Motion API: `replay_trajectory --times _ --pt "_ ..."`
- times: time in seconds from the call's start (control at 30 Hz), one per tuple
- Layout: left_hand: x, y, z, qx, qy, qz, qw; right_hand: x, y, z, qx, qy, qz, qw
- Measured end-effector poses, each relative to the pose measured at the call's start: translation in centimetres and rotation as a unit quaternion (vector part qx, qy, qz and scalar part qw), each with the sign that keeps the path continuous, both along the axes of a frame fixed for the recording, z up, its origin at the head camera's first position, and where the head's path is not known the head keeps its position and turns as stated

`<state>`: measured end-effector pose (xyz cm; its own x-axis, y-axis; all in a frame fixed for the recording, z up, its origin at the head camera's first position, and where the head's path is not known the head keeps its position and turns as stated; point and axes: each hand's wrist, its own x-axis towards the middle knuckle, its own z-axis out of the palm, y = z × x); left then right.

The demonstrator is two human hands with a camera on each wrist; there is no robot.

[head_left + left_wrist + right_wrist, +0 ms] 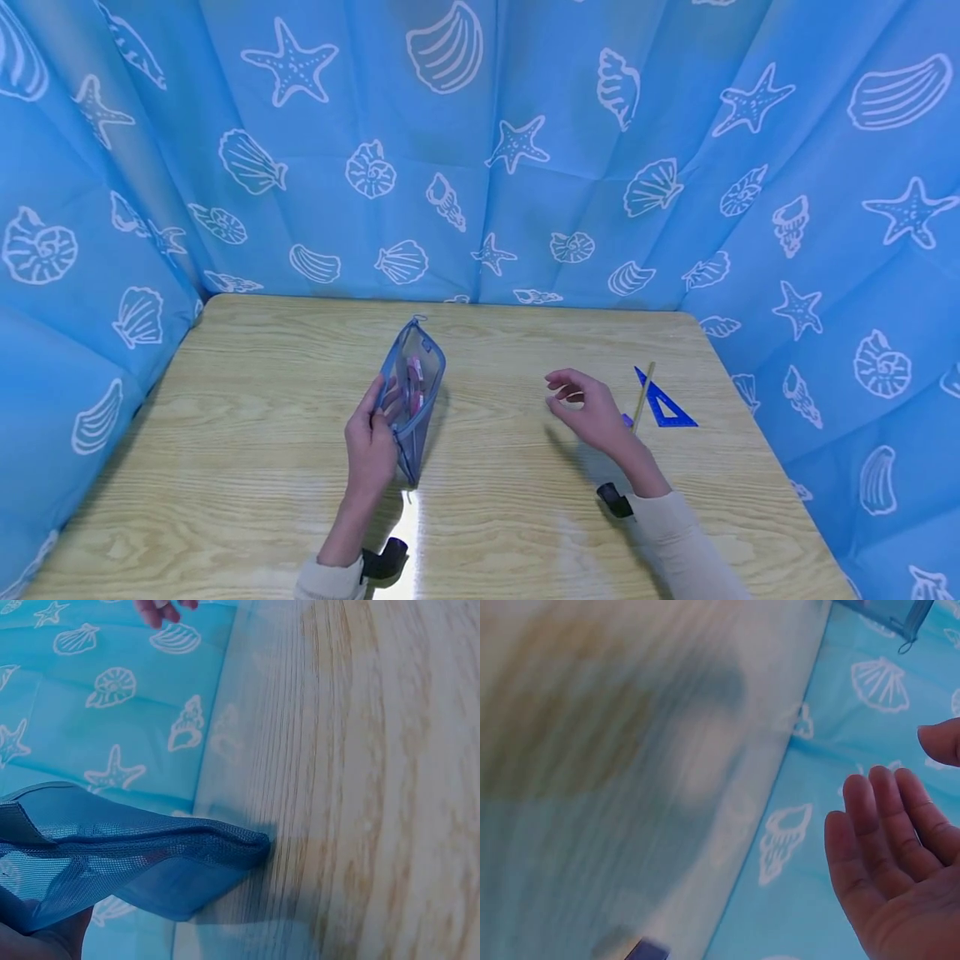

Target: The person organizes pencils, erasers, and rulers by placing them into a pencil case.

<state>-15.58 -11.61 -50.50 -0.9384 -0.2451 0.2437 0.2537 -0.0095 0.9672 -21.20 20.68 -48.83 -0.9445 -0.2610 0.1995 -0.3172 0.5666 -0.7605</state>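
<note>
My left hand [371, 454] grips a blue mesh zip pouch [424, 429] by its near left side, thumb outside and fingertips inside the opening. The pouch stands upright with its mouth spread, and pinkish items [416, 404] show inside it. In the left wrist view the mesh pouch [172, 877] covers most of the hand, with its bottom corner at the tabletop. My right hand [596, 412] is raised over the table right of the pouch, fingers loosely bent and holding nothing. The palm and relaxed fingers of the right hand [900, 900] show in the right wrist view.
Right of the right hand, a blue set square [678, 422] lies on the wooden table [510, 517], with a thin yellowish stick [642, 398] across it. A small purple item [627, 420] is partly hidden behind the right wrist. Blue shell-patterned curtains [450, 208] surround the table's back and sides.
</note>
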Motion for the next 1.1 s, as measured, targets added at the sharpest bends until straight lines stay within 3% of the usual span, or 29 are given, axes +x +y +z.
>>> replay_trajectory --times 0.17,0.37,0.6,0.8,1.1 --pt "0.1 0.1 0.1 0.004 0.004 0.005 1.0000 1.0 1.9 -0.1 0.029 0.012 -0.016 0.9994" --pt "0.2 -0.1 0.1 0.003 0.013 0.010 0.9999 2.0 4.4 -0.3 0.051 -0.003 -0.047 0.9976" --pt "-0.2 -0.4 0.1 0.009 0.010 0.001 0.9999 2.2 6.5 -0.3 0.097 -0.030 -0.086 0.9911" --pt "-0.3 -0.7 0.1 0.001 0.006 -0.004 1.0000 2.5 8.0 -0.1 0.149 -0.061 -0.092 0.9827" --pt "-0.5 -0.9 0.2 -0.008 0.021 -0.002 0.9998 2.3 9.4 -0.2 0.173 -0.085 -0.097 0.9764"
